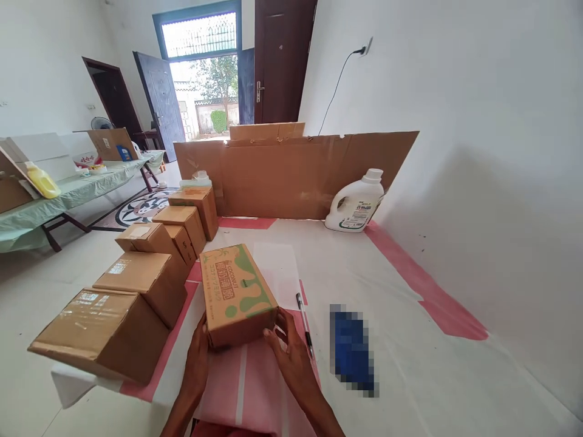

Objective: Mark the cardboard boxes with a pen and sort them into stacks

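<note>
Between my two hands is a brown cardboard box point(246, 291) with a green drip print and the word COCONUT on its top. My left hand point(198, 349) presses against the box's near left side, its fingers mostly hidden by the box. At the near right corner, my right hand point(291, 349) grips with the thumb in front and the fingers bent round the side. The box sits over the white and pink table cover point(364, 267); whether its underside touches the cover I cannot tell. A pen point(305, 325) lies just right of my right hand.
Several plain cardboard boxes point(132, 270) line the table's left edge. A large cardboard sheet point(273, 179) stands across the back, with a white jug point(357, 203) before its right end. A blurred blue item point(353, 349) lies on the right. Another table point(82, 188) stands far left.
</note>
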Available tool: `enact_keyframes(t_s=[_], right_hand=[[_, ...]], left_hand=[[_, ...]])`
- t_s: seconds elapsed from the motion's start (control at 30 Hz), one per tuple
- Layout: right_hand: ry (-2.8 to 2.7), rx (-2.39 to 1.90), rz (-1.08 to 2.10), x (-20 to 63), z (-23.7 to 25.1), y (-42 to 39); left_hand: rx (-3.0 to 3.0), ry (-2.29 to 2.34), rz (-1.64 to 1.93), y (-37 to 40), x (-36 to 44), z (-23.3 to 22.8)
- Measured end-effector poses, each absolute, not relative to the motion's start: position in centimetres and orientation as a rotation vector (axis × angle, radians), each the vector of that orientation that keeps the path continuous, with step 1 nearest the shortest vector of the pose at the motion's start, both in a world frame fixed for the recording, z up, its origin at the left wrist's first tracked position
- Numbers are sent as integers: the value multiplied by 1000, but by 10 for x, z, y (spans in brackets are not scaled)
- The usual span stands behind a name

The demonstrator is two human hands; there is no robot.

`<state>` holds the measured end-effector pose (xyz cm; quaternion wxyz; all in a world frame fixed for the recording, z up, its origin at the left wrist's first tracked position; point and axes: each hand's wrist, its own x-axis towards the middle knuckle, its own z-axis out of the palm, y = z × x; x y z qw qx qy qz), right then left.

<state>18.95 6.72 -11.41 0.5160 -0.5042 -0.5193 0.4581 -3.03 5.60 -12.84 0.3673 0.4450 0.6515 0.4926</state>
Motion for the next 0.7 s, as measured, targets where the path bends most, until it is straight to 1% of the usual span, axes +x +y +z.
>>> enact_keyframes(t_s=[0.1,0.2,0.33,0.43,0.57,0.7], right_hand=[[-1207,-1182,1170,187,-116,65],[-1228,-1217,1142,194,-96,58],[-1260,-1284,902,210,-49,55],[-1291,-1292,749,212,-27,57],[-1339,-1284,775,206,-25,51],[-1500,-1188,825,209,-23,51]], left_hand=[[1136,1674,1268,48,-29,-120],[1250,1699,1301,34,-30,-94],[1638,1716,1334,22,-30,-46],[1767,1738,1392,25,-23,-27],[1680,1793,1490,40,-16,-26],[1363,1787,1540,61,-15,-24]])
